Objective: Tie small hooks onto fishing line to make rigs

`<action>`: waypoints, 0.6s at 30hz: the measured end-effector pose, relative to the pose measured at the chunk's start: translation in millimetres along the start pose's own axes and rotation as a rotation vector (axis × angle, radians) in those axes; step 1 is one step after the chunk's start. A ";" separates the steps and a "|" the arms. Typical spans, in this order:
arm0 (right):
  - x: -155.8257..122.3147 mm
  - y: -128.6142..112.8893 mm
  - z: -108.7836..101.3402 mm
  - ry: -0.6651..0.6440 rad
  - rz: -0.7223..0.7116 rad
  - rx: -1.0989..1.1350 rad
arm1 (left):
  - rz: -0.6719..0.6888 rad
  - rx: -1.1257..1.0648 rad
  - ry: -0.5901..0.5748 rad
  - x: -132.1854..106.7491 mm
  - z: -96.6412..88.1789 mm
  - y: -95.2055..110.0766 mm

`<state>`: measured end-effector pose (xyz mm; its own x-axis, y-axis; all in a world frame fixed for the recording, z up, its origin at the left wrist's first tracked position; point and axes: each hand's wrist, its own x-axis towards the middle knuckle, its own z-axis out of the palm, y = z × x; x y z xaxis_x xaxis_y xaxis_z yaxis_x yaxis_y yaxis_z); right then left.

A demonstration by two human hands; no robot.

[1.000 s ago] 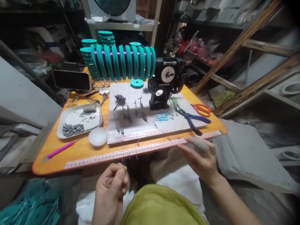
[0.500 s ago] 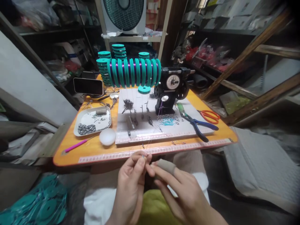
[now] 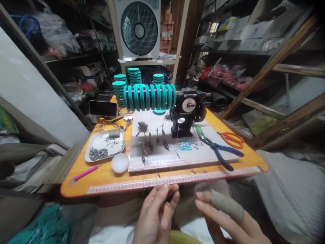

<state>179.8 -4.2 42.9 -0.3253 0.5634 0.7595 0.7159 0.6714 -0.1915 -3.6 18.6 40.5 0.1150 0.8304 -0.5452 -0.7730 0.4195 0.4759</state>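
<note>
My left hand (image 3: 158,213) is just below the front edge of the orange table (image 3: 106,183), its fingers pressed together on thin line (image 3: 162,169) that runs back over the white board (image 3: 203,157). To the right, my right hand (image 3: 225,217) has its fingers stretched out and holds nothing, with a grey cover on one finger. A row of teal spools (image 3: 149,96) wound with purple line sits on a black winding machine (image 3: 188,112) at the back of the table. Small hooks and rigs (image 3: 149,142) lie on the board.
A white tray (image 3: 104,145) with grey weights, a white round dish (image 3: 120,162) and a pink tool (image 3: 86,172) lie at the left. Blue pliers (image 3: 220,152) and orange scissors (image 3: 232,139) lie at the right. Behind are a phone (image 3: 103,108), stacked teal spools (image 3: 127,83) and a fan (image 3: 139,28).
My view has tilted up. My left hand rose from my lap to the table edge; my right hand came in beside it, then moved apart to the right with fingers spread.
</note>
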 end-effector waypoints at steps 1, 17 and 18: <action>0.6 1.5 -0.3 0.005 -0.003 0.001 | -0.027 0.010 -0.017 -0.5 2.4 0.5; 53.5 37.4 39.9 -0.095 -0.283 0.078 | -0.161 0.150 -0.328 30.5 -4.5 3.4; 54.2 38.9 38.2 -0.103 -0.295 0.082 | -0.156 0.170 -0.345 29.6 -3.8 5.8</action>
<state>166.4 70.8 52.9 -0.5748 0.3818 0.7237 0.5309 0.8471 -0.0252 -7.0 44.2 24.5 0.4471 0.8143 -0.3702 -0.6191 0.5805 0.5290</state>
